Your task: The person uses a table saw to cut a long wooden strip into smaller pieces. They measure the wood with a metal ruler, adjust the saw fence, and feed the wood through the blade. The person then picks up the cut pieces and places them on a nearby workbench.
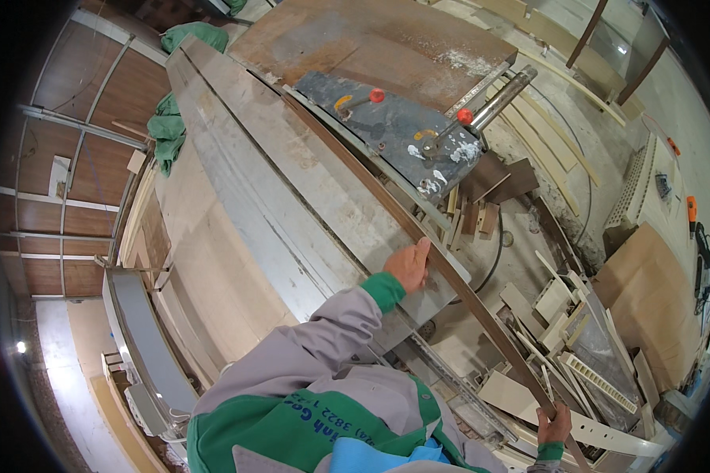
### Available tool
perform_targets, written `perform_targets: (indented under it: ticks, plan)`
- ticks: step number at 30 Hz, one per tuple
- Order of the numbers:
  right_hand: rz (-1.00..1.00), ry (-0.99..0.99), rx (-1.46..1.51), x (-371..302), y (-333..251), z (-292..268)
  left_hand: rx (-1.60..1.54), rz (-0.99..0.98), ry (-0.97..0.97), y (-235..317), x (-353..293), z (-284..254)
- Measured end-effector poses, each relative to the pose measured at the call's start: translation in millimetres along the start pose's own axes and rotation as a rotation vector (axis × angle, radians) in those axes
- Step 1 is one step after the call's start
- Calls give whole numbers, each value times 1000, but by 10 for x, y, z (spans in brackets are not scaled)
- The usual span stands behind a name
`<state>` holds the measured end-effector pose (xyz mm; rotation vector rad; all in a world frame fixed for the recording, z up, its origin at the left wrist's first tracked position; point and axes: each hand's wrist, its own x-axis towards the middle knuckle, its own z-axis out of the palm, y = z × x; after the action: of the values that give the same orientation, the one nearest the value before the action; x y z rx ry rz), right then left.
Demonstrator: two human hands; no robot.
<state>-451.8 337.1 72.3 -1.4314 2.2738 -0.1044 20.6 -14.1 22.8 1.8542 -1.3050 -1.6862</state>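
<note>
A long, narrow brown wooden strip runs slantwise along the edge of a grey metal machine table, its near end hanging out past the table toward the lower right. Partway along, my left hand is curled at the strip's edge, thumb and fingers against it. Farther down, near the overhanging end, my right hand is wrapped round the strip. Beside the strip's far part lies a dark metal fence plate, carrying a red-knobbed lever and white smears.
Offcuts and pale slats are heaped on the floor at right, near a brown board. A rusty brown table surface lies beyond the fence. Green cloths hang at the far left, and a metal bar sticks out rightward.
</note>
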Motion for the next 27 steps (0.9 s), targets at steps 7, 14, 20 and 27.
perform_targets:
  ticks: [7, 14, 20, 27]
  plan:
    - [-92, -15, 49, 219, -269, -23, -53, -37, 91, 54, 177, -168]
    - [-160, -23, 26, 425, -413, -30, -159, 66, 124, 25, 390, -279]
    - [-224, 17, 55, 597, -502, 14, -144, 91, 98, 125, 480, -419]
    - [-266, 4, 18, 729, -523, -1, -174, 57, 101, 180, 553, -508]
